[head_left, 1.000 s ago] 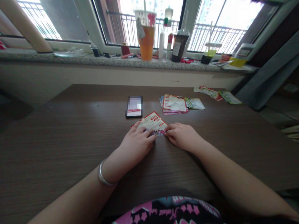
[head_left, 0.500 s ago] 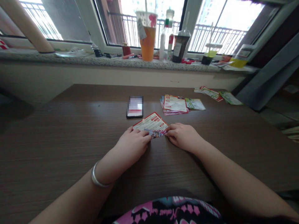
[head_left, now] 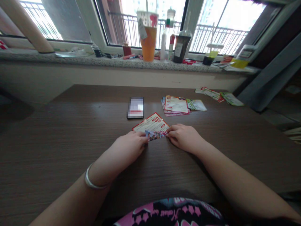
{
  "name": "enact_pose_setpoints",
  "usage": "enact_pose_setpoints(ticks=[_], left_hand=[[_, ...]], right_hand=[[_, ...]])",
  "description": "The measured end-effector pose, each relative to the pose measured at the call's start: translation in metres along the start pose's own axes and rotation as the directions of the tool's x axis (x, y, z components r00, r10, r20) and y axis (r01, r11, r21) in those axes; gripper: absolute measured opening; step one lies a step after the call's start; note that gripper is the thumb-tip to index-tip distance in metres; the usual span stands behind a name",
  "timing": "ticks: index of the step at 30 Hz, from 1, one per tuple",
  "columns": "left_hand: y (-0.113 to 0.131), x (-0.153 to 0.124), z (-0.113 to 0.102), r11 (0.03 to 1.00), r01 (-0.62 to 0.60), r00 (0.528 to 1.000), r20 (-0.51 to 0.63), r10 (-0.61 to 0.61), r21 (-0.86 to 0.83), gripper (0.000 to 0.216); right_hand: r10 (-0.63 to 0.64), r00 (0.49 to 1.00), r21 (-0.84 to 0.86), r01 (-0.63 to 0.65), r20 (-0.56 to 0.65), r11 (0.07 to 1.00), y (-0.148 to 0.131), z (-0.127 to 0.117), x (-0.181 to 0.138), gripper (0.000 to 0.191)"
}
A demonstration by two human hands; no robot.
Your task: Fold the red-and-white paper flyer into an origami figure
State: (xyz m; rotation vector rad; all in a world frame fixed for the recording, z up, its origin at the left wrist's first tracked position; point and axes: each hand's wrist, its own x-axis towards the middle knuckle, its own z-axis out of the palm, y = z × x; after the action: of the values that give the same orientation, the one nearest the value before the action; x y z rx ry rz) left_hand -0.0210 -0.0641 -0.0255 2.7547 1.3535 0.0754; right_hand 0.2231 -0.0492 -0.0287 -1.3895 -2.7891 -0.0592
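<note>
A printed card with a red border lies turned at an angle on the brown table, its near edge folded up to show a colourful picture side. My left hand, with a silver bangle at the wrist, is closed on the left end of the fold. At the right end, the fingers of my right hand pinch the folded corner. Just beyond the card stands a phone with a blurred screen. A stack of similar cards sits behind my right hand, with greenish cards beside it.
More printed slips lie near the table's far right corner. Along the granite windowsill stand a tall cup of orange drink, clear bottles, a dark drink cup and small items. A grey curtain hangs at the right.
My left hand has slid a little left and toward me along the fold, uncovering more of the folded picture strip. My right hand stays at its corner.
</note>
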Motion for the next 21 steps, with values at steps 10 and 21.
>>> enact_pose_setpoints(ticks=[10,21], left_hand=[[0.001,0.001,-0.017,0.999,0.013,0.998,0.065,-0.016,0.042,0.022],[0.000,0.004,-0.007,0.986,-0.025,1.000,0.008,0.024,0.163,0.030]], right_hand=[[-0.005,1.000,0.000,0.005,-0.013,1.000,0.001,-0.001,-0.002,0.026],[-0.015,1.000,0.003,0.015,-0.009,1.000,0.003,0.000,-0.003,0.025]])
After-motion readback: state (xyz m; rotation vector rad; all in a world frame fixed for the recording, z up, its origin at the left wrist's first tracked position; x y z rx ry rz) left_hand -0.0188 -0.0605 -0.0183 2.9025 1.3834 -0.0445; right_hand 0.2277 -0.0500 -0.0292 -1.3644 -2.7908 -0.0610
